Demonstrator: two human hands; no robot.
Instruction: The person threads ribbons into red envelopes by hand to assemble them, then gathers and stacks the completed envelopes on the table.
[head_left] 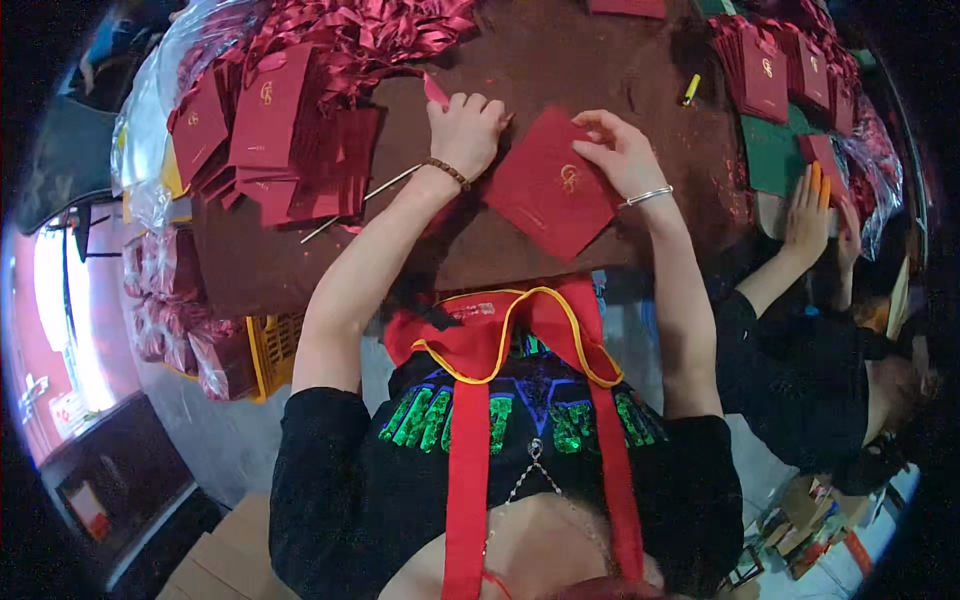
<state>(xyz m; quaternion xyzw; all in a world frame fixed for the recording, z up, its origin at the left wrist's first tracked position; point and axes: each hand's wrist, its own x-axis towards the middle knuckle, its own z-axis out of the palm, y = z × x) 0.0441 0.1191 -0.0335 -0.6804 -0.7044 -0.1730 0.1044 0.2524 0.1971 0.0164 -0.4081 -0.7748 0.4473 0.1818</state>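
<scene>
A: What stands at the far left?
B: A stack of dark-red rectangular bags with gold emblems (265, 115), on the brown cloth-like table (650, 65). A thin pale straight rod (345, 217) lies right of it, slanting up toward the left forearm.

A: And the left hand (465, 138)?
B: Its fingers are curled, knuckles up, with a bright pink ribbon tail (436, 92) showing just beyond it. I cannot tell whether that grip is clamped on anything; the palm side is hidden.

A: Where is the main piece?
B: The flat dark-red bag with a gold emblem (545, 198) lies between the two hands, turned like a diamond. From the left hand it is to the right and slightly toward the body.

A: Its long axis?
B: Hard to judge, since it looks nearly square. Its print runs from upper right down to lower left, so the emblem end faces the right hand (628, 165).

A: Then that hand is nearer?
B: Yes. Its thumb and forefinger are at the bag's upper right edge, with a gap showing between their tips. From that grip, the bag extends left and toward the body. Whether they pinch it, I cannot tell.
</scene>
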